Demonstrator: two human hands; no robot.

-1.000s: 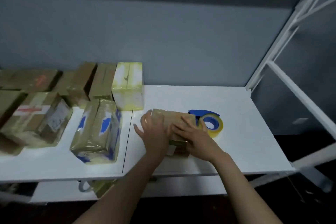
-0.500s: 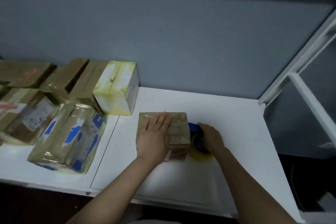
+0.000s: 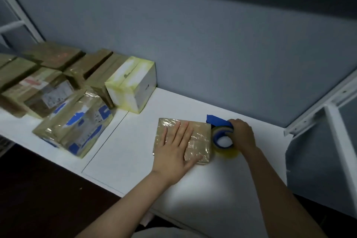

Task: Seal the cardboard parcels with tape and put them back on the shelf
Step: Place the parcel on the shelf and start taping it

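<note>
The small cardboard parcel (image 3: 199, 131) lies flat on the white shelf (image 3: 193, 189), near the middle of the right-hand board and set back from the front edge. From this view it is nearly square, so its long axis cannot be told. Its sides sit slightly skewed to the shelf's front edge. Its brown surface is wrapped in glossy, wrinkled clear tape. The left hand (image 3: 175, 149) rests flat on the parcel with fingers straight and spread, pointing toward the back edge, and it hides much of the parcel's left half. The right hand (image 3: 242, 135) grips the tape roll (image 3: 222, 139), with fingers curled over its upper rim. The roll stands on edge just beside the parcel's right side, and contact cannot be confirmed. It is translucent yellowish tape on a blue core, with the open core facing the front edge. A flat blue tab (image 3: 216, 120) projects behind it, and its join to the roll is hidden. On the left-hand board stands a white box (image 3: 131, 85) with yellowed tape. In front of it lies a blue-printed parcel (image 3: 75, 123) under shiny film. Several brown parcels (image 3: 38, 91) lie toward the left end, blurred and cut off by the picture edge.
</note>
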